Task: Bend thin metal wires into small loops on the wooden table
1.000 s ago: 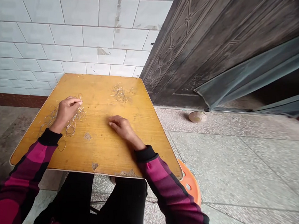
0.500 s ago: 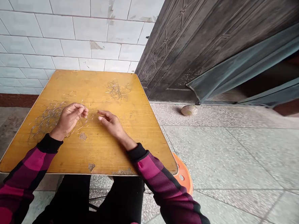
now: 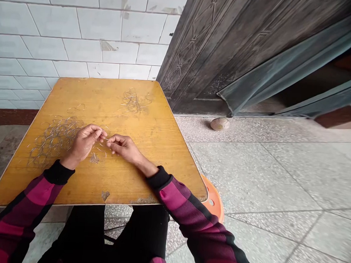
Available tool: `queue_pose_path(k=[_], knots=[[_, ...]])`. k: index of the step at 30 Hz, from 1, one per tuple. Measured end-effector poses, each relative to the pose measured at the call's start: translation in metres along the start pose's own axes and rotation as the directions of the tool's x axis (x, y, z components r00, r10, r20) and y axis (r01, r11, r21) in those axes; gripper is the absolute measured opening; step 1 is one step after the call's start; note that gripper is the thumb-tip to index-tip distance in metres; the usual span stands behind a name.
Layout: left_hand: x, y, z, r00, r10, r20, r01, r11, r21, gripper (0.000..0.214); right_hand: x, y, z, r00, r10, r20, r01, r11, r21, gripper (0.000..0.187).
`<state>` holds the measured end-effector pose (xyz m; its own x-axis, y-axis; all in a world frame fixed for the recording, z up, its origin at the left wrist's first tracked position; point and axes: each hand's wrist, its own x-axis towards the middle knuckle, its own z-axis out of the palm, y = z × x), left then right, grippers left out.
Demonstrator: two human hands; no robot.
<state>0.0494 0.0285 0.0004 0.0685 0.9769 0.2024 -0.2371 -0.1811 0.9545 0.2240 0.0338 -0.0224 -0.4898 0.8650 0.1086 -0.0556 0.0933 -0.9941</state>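
Above the wooden table [image 3: 149,169], my left hand [image 3: 86,141] pinches a thin piece of wire [image 3: 106,139] between thumb and fingertips. Close on its right, my right hand [image 3: 123,147] pinches the other end of that wire, so the fingertips of both hands are only a short gap apart. A loose pile of thin bent wires [image 3: 54,136] spreads over the table to the left of and partly beneath my left hand. A smaller heap of wires [image 3: 132,101] lies farther back. The exact shape of the held wire is too fine to make out.
A white tiled wall [image 3: 79,50] borders the table's far edge. An orange stool [image 3: 214,201] sits under its right corner. On the floor by the dark carved door [image 3: 194,69] lies a worn ball [image 3: 220,124]; a grey-green curtain [image 3: 255,85] hangs beside it.
My right hand has moved left to my left hand, and its fingers, apart before, have closed on the wire. The whole view has shifted slightly.
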Motion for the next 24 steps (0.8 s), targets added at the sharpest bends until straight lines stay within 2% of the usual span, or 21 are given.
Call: queue_pose_path(k=[3, 6, 9, 13, 16, 18, 20, 24], knots=[[0.004, 0.003, -0.007, 0.993, 0.032, -0.116, -0.033, 0.999, -0.008, 0.025, -0.001, 0.003, 0.000, 0.999, -0.020, -0.037, 0.021, 0.999, 0.028, 0.024], [0.008, 0.007, -0.017, 0.976, 0.049, -0.213, -0.056, 0.998, -0.031, 0.026, -0.001, 0.007, -0.001, 0.996, 0.045, -0.073, -0.035, 0.989, 0.141, 0.025], [0.008, 0.009, -0.020, 0.974, 0.040, -0.224, -0.046, 0.999, -0.022, 0.025, 0.001, 0.010, -0.002, 0.988, 0.129, -0.086, -0.097, 0.946, 0.308, 0.028], [0.001, 0.009, -0.012, 0.995, 0.012, -0.100, -0.002, 0.995, 0.101, 0.024, 0.001, 0.009, -0.002, 0.975, 0.213, -0.068, -0.156, 0.867, 0.473, 0.031], [-0.004, 0.006, -0.009, 0.996, -0.005, 0.091, -0.020, 0.960, 0.280, 0.026, 0.001, 0.007, -0.003, 0.959, 0.275, -0.067, -0.194, 0.811, 0.552, 0.031], [-0.005, 0.003, -0.009, 0.968, -0.054, 0.245, -0.058, 0.902, 0.427, 0.024, 0.001, 0.005, -0.005, 0.948, 0.310, -0.071, -0.211, 0.779, 0.590, 0.029], [-0.006, 0.001, -0.010, 0.936, -0.096, 0.338, -0.120, 0.818, 0.563, 0.019, 0.001, 0.004, -0.007, 0.938, 0.341, -0.063, -0.233, 0.754, 0.614, 0.025], [-0.009, -0.006, -0.011, 0.928, -0.045, 0.369, -0.240, 0.687, 0.686, 0.023, 0.000, 0.006, -0.009, 0.920, 0.392, 0.022, -0.332, 0.747, 0.576, 0.017]])
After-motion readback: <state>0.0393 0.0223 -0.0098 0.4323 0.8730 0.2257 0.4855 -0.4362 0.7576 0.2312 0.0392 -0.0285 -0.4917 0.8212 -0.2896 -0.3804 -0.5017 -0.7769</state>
